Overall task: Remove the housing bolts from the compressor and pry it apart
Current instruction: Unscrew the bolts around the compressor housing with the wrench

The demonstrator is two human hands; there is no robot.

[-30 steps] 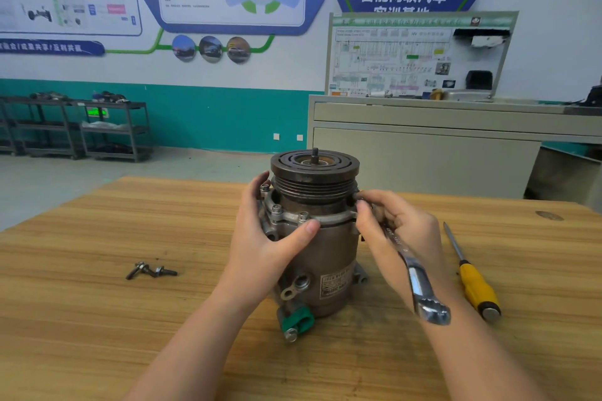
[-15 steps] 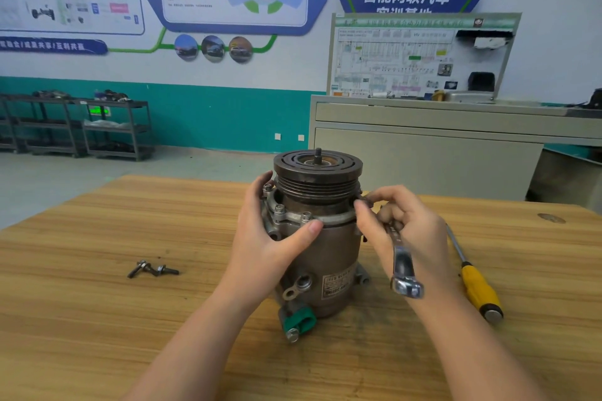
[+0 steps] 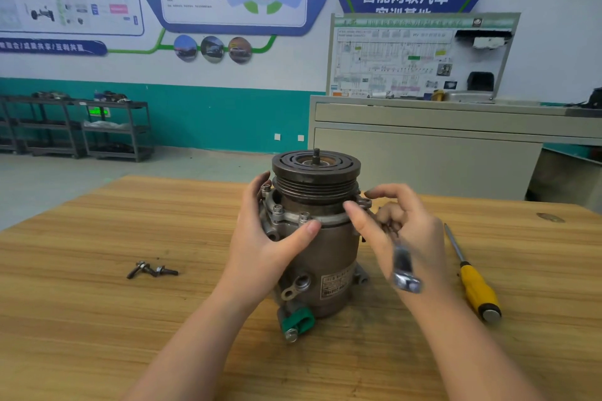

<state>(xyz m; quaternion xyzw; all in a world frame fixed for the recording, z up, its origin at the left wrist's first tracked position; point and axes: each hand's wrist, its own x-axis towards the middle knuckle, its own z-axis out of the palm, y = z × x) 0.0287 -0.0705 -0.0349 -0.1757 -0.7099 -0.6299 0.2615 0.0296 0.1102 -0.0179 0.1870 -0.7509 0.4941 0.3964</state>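
The compressor [image 3: 321, 247] stands upright on the wooden table [image 3: 97, 319], pulley end up, with several bolts [image 3: 277, 209] standing in its flange. My left hand [image 3: 267, 238] grips the left side of the housing, thumb across the front under the flange. My right hand [image 3: 400, 231] is at the flange's right side and holds a metal wrench [image 3: 403, 267], its lower end blurred and hanging down over my palm. My thumb and forefinger reach toward the flange ear [image 3: 364, 202].
Removed bolts [image 3: 151, 269] lie on the table to the left. A yellow-handled screwdriver [image 3: 472, 280] lies to the right of my right hand. A green clip [image 3: 298, 322] sits at the compressor's base. A cabinet and shelves stand beyond the table.
The wrench's free end has swung from pointing out right to hanging nearly straight down. My right fingers have spread at the flange. My left hand has kept its grip.
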